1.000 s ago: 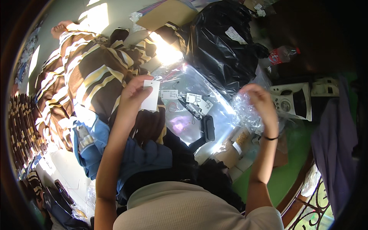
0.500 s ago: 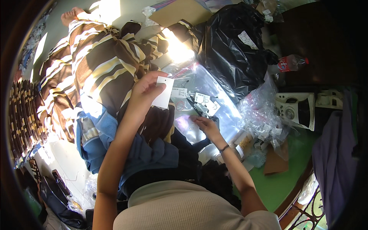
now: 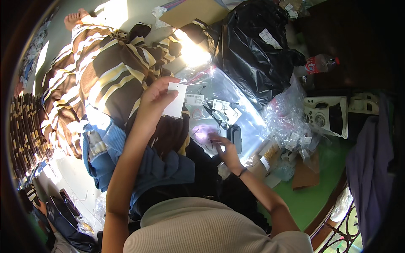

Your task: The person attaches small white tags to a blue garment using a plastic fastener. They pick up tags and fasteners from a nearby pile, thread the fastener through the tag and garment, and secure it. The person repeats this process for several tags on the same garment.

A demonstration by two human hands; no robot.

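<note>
A white card tag with a small hole near its top (image 3: 175, 99) is pinched between the thumb and fingers of my left hand (image 3: 157, 98), raised over the striped cloth. Lower and to the right, my right hand (image 3: 228, 152) has its fingers curled together at the right edge of a small purple bundle (image 3: 203, 134). What its fingertips hold, if anything, is too small to make out. Several white labelled tags (image 3: 221, 104) with dark cords lie on the clear plastic sheet (image 3: 249, 122). A dark oblong case (image 3: 234, 138) sits just beyond my right hand.
A large black plastic bag (image 3: 253, 50) lies at the far right of the sheet. Crumpled clear plastic (image 3: 284, 116), a bottle with a red label (image 3: 321, 64) and a white-and-black appliance (image 3: 325, 116) are further right. Brown striped cloth (image 3: 107, 63) spreads to the left.
My right hand has drawn back slightly toward me, uncovering the purple bundle and the dark case. My left hand still holds the card tag, shifted a little left.
</note>
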